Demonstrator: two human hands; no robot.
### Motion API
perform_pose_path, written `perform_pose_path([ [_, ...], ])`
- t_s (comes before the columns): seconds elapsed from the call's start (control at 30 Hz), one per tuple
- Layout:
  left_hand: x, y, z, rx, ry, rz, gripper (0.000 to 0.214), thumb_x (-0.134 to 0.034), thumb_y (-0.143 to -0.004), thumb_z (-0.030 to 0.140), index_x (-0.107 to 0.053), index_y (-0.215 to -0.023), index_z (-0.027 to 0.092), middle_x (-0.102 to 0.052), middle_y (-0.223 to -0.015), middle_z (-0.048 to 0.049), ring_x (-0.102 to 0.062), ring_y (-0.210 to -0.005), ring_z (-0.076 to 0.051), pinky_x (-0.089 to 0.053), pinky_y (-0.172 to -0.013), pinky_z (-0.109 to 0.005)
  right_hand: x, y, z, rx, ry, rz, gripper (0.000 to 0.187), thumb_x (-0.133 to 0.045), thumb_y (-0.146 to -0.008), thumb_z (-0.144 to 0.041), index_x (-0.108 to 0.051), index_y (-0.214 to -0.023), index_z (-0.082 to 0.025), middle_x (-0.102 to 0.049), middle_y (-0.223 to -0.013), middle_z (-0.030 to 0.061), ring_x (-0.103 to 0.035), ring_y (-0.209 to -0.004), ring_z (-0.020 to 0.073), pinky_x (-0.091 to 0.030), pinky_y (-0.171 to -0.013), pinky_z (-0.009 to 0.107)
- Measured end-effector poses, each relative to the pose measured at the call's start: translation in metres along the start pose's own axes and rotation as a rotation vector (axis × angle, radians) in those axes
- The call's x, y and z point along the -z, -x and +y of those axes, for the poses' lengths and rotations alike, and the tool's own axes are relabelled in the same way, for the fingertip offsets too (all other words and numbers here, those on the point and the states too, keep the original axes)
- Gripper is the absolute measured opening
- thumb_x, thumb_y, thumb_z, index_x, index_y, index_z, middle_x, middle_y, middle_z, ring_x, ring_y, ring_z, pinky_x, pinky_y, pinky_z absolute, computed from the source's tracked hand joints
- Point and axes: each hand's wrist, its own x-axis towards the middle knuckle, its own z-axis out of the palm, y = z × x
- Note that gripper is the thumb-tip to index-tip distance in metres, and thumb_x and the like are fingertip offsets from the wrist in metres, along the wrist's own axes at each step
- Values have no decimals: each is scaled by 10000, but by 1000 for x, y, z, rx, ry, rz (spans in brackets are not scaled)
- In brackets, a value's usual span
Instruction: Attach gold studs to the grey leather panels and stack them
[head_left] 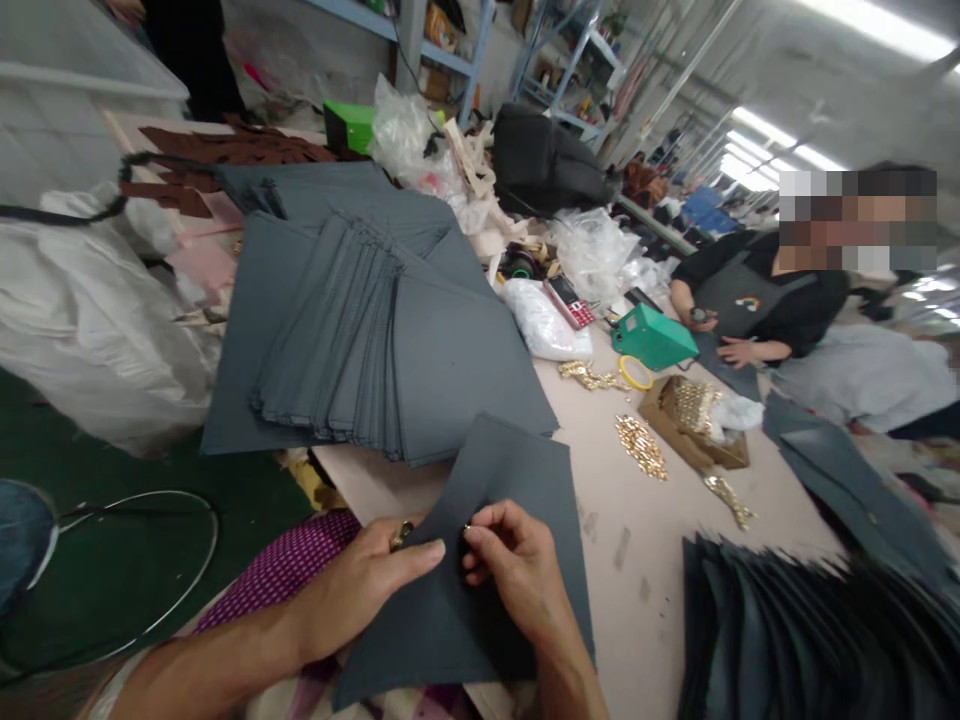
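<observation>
Left hand (371,562) grips the left edge of a dark grey panel (525,470), thumb on top; the panel lies across the lap and the table (604,550) edge. Right hand (521,560), over mid-panel, pinches a tiny gold piece (468,527) between thumb and forefinger; whether the piece touches the panel cannot be told. Stack (465,360) just beyond; gold pile (641,447) to the right.

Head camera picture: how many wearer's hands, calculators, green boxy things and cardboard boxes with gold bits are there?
Wearer's hands: 2, left hand and right hand
Calculators: 1
Green boxy things: 2, bright box and teal box
Cardboard boxes with gold bits: 1
Total: 6
</observation>
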Motion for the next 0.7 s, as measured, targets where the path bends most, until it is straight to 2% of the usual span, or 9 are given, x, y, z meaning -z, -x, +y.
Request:
perform_pose_path([
  [0.17, -6, -6, 10, -126, -196, 20, 367, -617, -868, 490, -726, -1075, 207, -745, -950, -26, -655, -950, -252, -518, -880, -316, 4, -2, 0, 31, -44, 30, 302, -777, -718, -404, -609, -755, -155, -597, -591, -35, -605, -526, 100, -520, -481, 182],
  [0.27, -15, -9, 18, -227, -253, 12, 313, -626, -857, 463, -750, -1032, 236, -753, -984, -19, -651, -1010, -259, -483, -1000, -342, 5, -1, 2, 58, -54, 55, 297, -768, -719, -400, -596, -734, -159, -604, -585, -26, -594, -511, 96, -513, -489, 184],
  [0.37, -23, -11, 25, -229, -268, 33, 330, -603, -830, 515, -774, -910, 243, -761, -934, -29, -677, -942, -278, -551, -903, -343, 4, 1, 4, 111, -18, 110, 277, -719, -763, -410, -579, -751, -172, -595, -568, -32, -564, -473, 89, -475, -458, 173],
  [0.43, -25, -12, 26, -184, -266, 46, 371, -575, -825, 536, -776, -909, 236, -765, -920, -40, -695, -888, -291, -588, -816, -350, 3, 1, 4, 128, 33, 135, 255, -687, -783, -407, -569, -761, -182, -571, -558, -44, -539, -456, 90, -444, -425, 170],
  [0.5, -23, -15, 22, -205, -335, 75, 374, -577, -826, 511, -768, -994, 236, -765, -991, -43, -696, -953, -300, -580, -882, -371, 5, 1, 4, 156, 138, 169, 215, -659, -801, -389, -577, -771, -193, -560, -564, -44, -531, -468, 104, -443, -425, 186],
  [0.6, -16, -19, 14, -374, -607, 138, 370, -548, -859, 422, -722, -1144, 262, -699, -1232, -31, -620, -1182, -283, -454, -1083, -393, 13, -2, 4, 351, 447, 279, 117, -605, -835, -312, -627, -780, -211, -633, -661, 6, -603, -612, 161, -530, -608, 267],
  [0.7, -13, -24, 7, -566, -1010, 110, 455, -491, -863, 282, -627, -1297, 263, -587, -1398, -25, -544, -1291, -242, -388, -1132, -367, 24, -6, 7, 530, 676, 357, 94, -601, -827, -275, -688, -820, -239, -692, -771, 59, -654, -813, 230, -538, -805, 343],
])
